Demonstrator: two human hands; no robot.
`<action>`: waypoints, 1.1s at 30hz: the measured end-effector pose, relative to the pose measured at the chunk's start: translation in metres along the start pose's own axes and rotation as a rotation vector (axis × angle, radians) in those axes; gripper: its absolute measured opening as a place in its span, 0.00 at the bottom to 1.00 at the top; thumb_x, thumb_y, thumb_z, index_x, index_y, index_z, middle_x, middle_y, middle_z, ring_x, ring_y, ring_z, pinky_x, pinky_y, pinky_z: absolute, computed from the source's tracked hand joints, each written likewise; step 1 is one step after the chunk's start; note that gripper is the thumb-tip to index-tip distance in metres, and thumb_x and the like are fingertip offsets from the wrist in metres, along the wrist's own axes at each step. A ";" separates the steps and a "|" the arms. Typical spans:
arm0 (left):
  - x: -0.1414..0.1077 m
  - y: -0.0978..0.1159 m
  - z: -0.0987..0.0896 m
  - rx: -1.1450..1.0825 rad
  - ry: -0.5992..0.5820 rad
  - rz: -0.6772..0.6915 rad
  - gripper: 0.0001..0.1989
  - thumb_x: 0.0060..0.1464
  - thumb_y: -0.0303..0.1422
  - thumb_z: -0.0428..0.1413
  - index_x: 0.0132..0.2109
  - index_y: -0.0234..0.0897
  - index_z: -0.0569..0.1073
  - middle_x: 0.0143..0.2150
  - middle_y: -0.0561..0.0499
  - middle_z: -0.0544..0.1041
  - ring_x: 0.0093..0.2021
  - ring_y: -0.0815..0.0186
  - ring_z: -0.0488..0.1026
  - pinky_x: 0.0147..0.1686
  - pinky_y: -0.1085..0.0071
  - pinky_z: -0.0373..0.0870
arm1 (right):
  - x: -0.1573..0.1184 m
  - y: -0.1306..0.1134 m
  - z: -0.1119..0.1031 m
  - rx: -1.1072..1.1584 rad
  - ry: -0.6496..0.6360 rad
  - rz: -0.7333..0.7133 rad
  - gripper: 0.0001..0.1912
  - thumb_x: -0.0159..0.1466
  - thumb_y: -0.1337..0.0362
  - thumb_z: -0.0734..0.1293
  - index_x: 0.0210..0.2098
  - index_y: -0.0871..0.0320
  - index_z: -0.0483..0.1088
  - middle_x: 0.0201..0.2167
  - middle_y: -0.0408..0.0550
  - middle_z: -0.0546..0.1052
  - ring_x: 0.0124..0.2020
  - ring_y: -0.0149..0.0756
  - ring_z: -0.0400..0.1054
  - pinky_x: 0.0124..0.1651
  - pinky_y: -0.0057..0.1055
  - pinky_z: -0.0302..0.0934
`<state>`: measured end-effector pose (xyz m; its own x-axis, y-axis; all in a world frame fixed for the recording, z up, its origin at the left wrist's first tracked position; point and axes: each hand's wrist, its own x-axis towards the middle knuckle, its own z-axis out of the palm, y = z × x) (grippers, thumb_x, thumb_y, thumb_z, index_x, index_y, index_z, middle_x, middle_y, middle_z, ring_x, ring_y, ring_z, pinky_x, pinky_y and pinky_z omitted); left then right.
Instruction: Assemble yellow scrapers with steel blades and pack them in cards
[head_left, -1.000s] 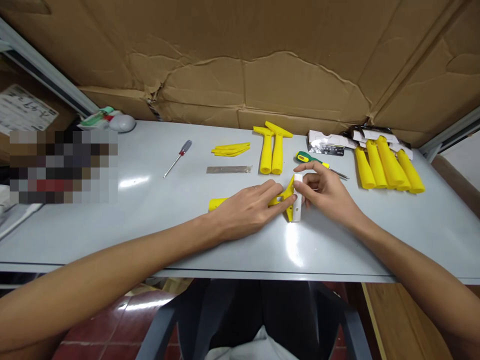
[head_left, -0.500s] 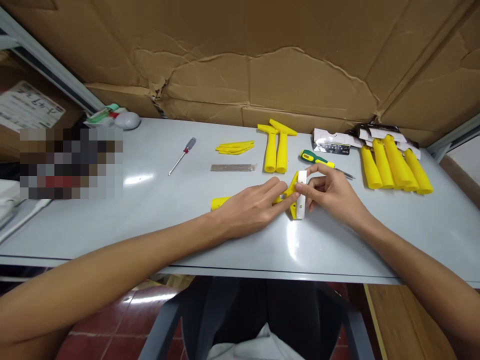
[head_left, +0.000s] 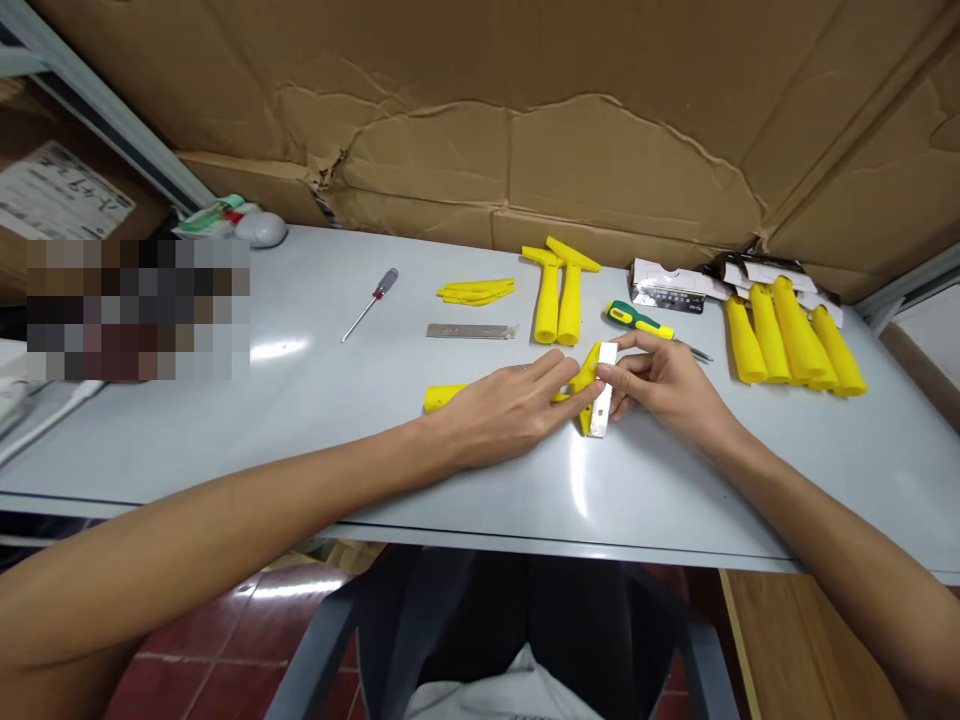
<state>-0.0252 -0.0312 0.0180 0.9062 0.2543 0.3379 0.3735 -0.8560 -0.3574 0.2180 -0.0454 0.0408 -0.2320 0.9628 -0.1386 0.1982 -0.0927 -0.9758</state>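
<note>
A yellow T-shaped tool [head_left: 444,397] lies under my left hand [head_left: 517,410], its handle end sticking out at the left. My left fingers are closed around it near its head. At the head, my right hand [head_left: 652,380] pinches a flat metal blade [head_left: 602,405] between thumb and fingers, against the yellow edge. The blade has a small hole near its lower end. Beyond my hands lie a strip of metal blades [head_left: 471,331], thin yellow pieces [head_left: 477,292] and two yellow T-shaped tools [head_left: 559,300].
A grey-handled screwdriver [head_left: 370,304] lies at left centre, a green and yellow screwdriver [head_left: 639,319] behind my right hand. Several yellow handles [head_left: 796,330] and printed packages [head_left: 667,285] are at the right. A white mouse-shaped object [head_left: 261,229] is at the back left; cardboard [head_left: 420,150] stands behind.
The blade in my right hand has tilted slightly, its top leaning to the right. My hands have otherwise kept their grip; the whole view has shifted a little.
</note>
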 end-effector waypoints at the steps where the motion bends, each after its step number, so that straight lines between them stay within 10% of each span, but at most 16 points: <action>1: 0.000 0.000 0.000 0.005 -0.004 0.004 0.23 0.72 0.22 0.46 0.70 0.30 0.56 0.46 0.40 0.75 0.47 0.56 0.76 0.33 0.68 0.75 | 0.001 0.001 -0.001 -0.001 -0.003 -0.005 0.30 0.56 0.44 0.82 0.42 0.56 0.69 0.24 0.43 0.82 0.23 0.36 0.77 0.30 0.32 0.76; 9: 0.002 0.001 -0.005 0.068 -0.064 0.053 0.22 0.72 0.21 0.42 0.70 0.26 0.55 0.45 0.39 0.76 0.50 0.54 0.76 0.36 0.67 0.76 | -0.003 0.002 0.007 -0.117 0.102 -0.052 0.27 0.58 0.41 0.79 0.37 0.55 0.68 0.17 0.39 0.76 0.16 0.30 0.68 0.22 0.27 0.64; 18: 0.003 0.003 -0.003 0.031 -0.043 0.026 0.20 0.73 0.22 0.43 0.68 0.27 0.58 0.45 0.39 0.74 0.46 0.55 0.74 0.32 0.68 0.73 | 0.008 0.009 -0.008 0.002 -0.183 -0.003 0.23 0.58 0.45 0.80 0.33 0.57 0.73 0.30 0.45 0.82 0.30 0.34 0.78 0.36 0.32 0.75; 26: 0.001 0.005 -0.003 -0.063 -0.178 -0.063 0.25 0.72 0.24 0.43 0.73 0.38 0.55 0.52 0.39 0.73 0.53 0.55 0.73 0.29 0.72 0.67 | 0.007 0.011 -0.010 0.023 -0.148 0.034 0.19 0.59 0.49 0.81 0.33 0.58 0.77 0.28 0.45 0.82 0.32 0.33 0.76 0.38 0.30 0.72; 33: -0.003 -0.002 0.007 -0.102 -0.056 -0.098 0.25 0.73 0.24 0.43 0.72 0.40 0.57 0.52 0.41 0.74 0.53 0.56 0.74 0.32 0.71 0.70 | 0.009 0.014 -0.011 0.110 -0.096 0.067 0.24 0.53 0.48 0.84 0.32 0.58 0.74 0.26 0.42 0.80 0.27 0.30 0.75 0.34 0.28 0.76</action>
<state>-0.0275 -0.0275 0.0112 0.8771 0.3610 0.3167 0.4411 -0.8665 -0.2338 0.2293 -0.0354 0.0274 -0.3128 0.9253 -0.2146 0.1117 -0.1886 -0.9757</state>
